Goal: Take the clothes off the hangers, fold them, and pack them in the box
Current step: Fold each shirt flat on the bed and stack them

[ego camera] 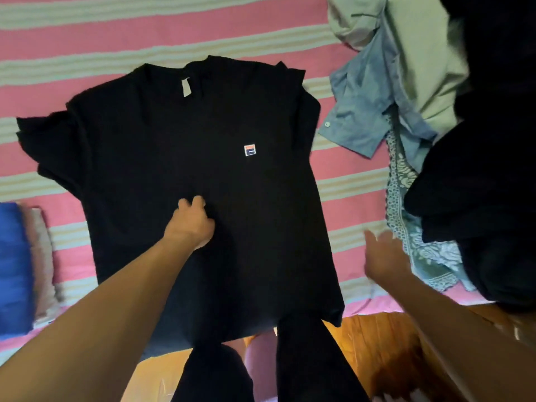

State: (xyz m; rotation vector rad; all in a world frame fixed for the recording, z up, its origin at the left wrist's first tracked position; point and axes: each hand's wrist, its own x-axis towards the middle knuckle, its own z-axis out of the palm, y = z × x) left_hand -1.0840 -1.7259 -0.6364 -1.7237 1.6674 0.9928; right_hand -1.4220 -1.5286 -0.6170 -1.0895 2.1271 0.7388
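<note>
A black T-shirt [185,158] lies spread face up on the bed [87,36], whose cover is striped pink and pale green. On the chest sits a small square logo patch [250,150], white-edged with an orange-red band above a dark blue one; no lettering on it can be read. A pale neck label [185,87] shows inside the collar, too small to read. The shirt's hem hangs over the near edge of the bed.

The left hand [193,223] rests on the middle of the shirt, its fingers [197,202] curled and bunching a fold of the black cloth. The right hand [384,256] is blurred and hovers just beside the shirt's right edge, above the bed cover; its fingers [371,239] look spread and hold nothing.

To the right lies a heap of clothes: a light blue button shirt [362,111], a pale green garment [420,53], a teal patterned cloth [420,242] with white flowers, and dark clothing [487,169] on top. No hangers can be made out in the heap. At the left edge lie a blue folded cloth [13,268] and a pinkish one [40,256] beside it. Below the bed edge the wooden floor [362,338] shows, and a brown cardboard box [493,323] edge appears at lower right
</note>
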